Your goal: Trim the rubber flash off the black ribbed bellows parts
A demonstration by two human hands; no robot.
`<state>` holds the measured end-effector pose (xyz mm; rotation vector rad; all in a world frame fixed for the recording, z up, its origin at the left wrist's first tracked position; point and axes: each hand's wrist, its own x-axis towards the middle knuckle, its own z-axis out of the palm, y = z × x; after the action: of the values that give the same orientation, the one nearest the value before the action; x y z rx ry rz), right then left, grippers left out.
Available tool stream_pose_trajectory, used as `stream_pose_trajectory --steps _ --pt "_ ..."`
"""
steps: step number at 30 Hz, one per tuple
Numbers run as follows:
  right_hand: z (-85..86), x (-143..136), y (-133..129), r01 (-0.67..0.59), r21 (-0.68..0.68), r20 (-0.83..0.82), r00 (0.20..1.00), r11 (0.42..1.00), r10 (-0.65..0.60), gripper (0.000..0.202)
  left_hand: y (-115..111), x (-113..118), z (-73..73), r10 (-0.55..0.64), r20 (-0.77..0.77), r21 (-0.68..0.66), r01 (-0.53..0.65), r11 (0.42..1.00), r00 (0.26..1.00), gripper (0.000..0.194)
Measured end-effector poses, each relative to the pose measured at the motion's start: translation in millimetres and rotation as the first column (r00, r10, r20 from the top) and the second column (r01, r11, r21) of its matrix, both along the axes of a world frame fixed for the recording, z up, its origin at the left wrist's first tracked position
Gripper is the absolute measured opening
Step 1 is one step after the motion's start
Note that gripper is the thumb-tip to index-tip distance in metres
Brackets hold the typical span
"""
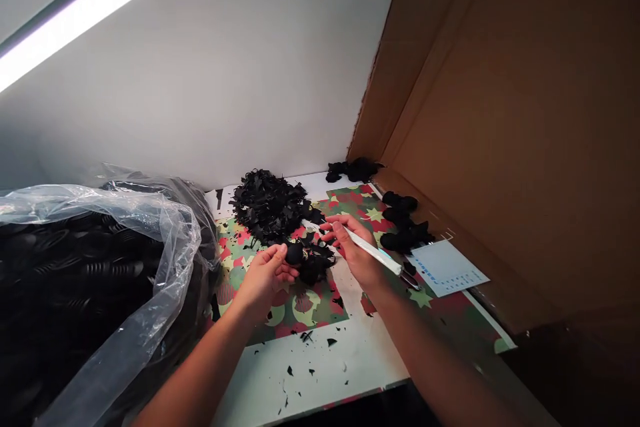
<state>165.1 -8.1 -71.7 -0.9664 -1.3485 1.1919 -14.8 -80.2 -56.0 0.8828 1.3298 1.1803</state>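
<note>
My left hand pinches a small, round black piece between thumb and fingers, above the patterned sheet. My right hand is closed around a slim white-handled tool with a metal end pointing back toward my forearm. The tool's front tip lies near my right fingertips, too small to make out. Just beyond and below the held piece lie loose black scraps. Behind my left hand rises a heap of shredded black trimmings.
On the left, a clear plastic bag holds many ridged black pieces. Black pieces line the right side beside a white printed card. A cardboard wall stands at right. Scraps dot the white tabletop.
</note>
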Motion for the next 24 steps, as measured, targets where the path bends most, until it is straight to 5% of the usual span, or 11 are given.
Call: stream_pose_trajectory --steps 5,12,17,24 --pt "0.7 -5.4 -8.1 -0.058 0.055 -0.024 0.998 0.997 0.059 0.043 -3.5 -9.3 -0.2 0.086 0.217 -0.067 -0.073 0.995 0.972 0.053" --pt "-1.5 -17.6 -21.8 -0.179 0.121 -0.017 0.983 0.976 0.183 0.04 -5.2 -9.8 5.4 0.133 0.32 -0.052 -0.123 0.991 0.938 0.053" --pt "0.9 -23.6 -28.0 -0.216 0.272 0.275 0.951 0.938 0.14 0.038 -7.0 -2.1 6.1 0.165 0.28 -0.038 -0.161 0.986 0.946 0.053" --pt "-2.9 -28.3 -24.1 -0.106 0.406 0.351 0.935 0.908 -0.048 0.012 -7.9 -3.9 5.1 0.294 0.056 0.127 -0.299 0.946 0.954 0.046"
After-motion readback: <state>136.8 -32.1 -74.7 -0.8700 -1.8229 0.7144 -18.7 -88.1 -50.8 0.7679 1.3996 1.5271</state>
